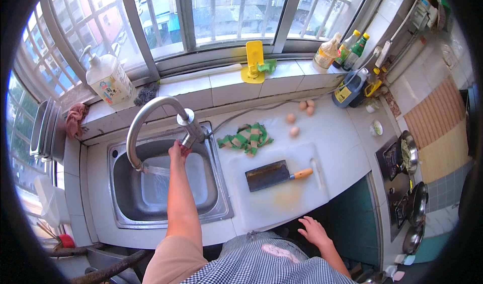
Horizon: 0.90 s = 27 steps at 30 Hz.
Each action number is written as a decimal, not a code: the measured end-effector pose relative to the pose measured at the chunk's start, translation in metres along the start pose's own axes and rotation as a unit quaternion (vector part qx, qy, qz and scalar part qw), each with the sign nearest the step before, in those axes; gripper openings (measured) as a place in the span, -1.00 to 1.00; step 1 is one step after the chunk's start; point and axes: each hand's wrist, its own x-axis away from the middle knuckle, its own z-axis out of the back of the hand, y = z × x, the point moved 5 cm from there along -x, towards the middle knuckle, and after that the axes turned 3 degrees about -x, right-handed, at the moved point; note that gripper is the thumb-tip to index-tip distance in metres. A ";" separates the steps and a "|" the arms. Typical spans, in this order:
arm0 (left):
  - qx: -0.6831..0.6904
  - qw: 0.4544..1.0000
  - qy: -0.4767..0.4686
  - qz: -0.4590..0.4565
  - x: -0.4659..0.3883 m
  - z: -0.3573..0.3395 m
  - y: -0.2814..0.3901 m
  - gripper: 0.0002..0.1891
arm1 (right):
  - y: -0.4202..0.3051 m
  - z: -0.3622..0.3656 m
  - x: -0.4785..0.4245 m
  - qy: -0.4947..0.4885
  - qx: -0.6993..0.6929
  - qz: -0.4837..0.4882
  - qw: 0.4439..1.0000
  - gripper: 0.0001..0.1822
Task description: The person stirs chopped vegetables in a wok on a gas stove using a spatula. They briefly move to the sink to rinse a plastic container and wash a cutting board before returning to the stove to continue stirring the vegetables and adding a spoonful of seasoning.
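Note:
My left hand (179, 152) is at the lever handle (187, 140) of the steel gooseneck faucet (140, 121), its fingers around the lever's lower end. Water (158, 171) streams from the spout into the stainless steel sink (124, 201), where a pale translucent basin (200, 178) sits. My right hand (315, 231) hangs by the counter's front edge, fingers spread, holding nothing. Nearest to it is the white plastic cutting board (260, 216), on which a cleaver (267, 174) lies flat, its wooden handle (303, 173) pointing right. A yellowish wet patch marks the board.
Behind the board lies a crumpled green checked cloth (247, 137). Several eggs (294, 131) rest loose on the counter. Sauce jugs (349, 88) stand at the back right; a pan with food (410, 154) is on the stove (394, 197). A pump bottle (109, 80) stands on the sill.

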 end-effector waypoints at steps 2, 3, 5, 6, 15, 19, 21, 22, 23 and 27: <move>-0.012 1.000 -0.018 -0.003 0.002 0.001 0.004 -0.77 | -0.003 0.000 -0.003 -0.007 -0.002 0.001 1.000 -0.54; -0.028 0.999 -0.038 -0.017 0.014 -0.013 0.011 -0.78 | -0.005 -0.001 -0.004 -0.006 -0.005 -0.003 1.000 -0.54; -0.020 0.996 -0.082 -0.032 0.024 -0.021 0.009 -0.78 | -0.004 -0.001 -0.002 -0.008 -0.006 -0.009 1.000 -0.55; 0.003 0.994 -0.109 -0.032 0.026 -0.022 0.005 -0.77 | -0.003 0.000 -0.001 -0.010 -0.004 -0.012 1.000 -0.55; 0.056 0.986 -0.153 -0.036 0.047 -0.028 0.000 -0.55 | 0.001 0.001 0.005 -0.027 0.008 -0.034 0.999 -0.55; 0.070 0.984 -0.154 -0.049 0.055 -0.032 0.002 -0.47 | -0.003 -0.003 0.004 -0.034 0.006 -0.031 0.999 -0.55; 0.071 0.984 -0.156 -0.051 0.055 -0.031 0.001 -0.46 | -0.005 -0.004 0.003 -0.037 0.008 -0.032 0.999 -0.54; 0.072 0.984 -0.157 -0.053 0.055 -0.031 0.000 -0.46 | -0.005 -0.004 0.003 -0.039 0.010 -0.032 0.999 -0.54; 0.073 0.983 -0.158 -0.055 0.055 -0.030 0.000 -0.46 | -0.006 -0.004 0.003 -0.041 0.012 -0.033 0.999 -0.54; 0.080 0.982 -0.163 -0.061 0.055 -0.029 0.000 -0.46 | -0.005 -0.005 0.002 -0.050 0.010 -0.032 0.998 -0.54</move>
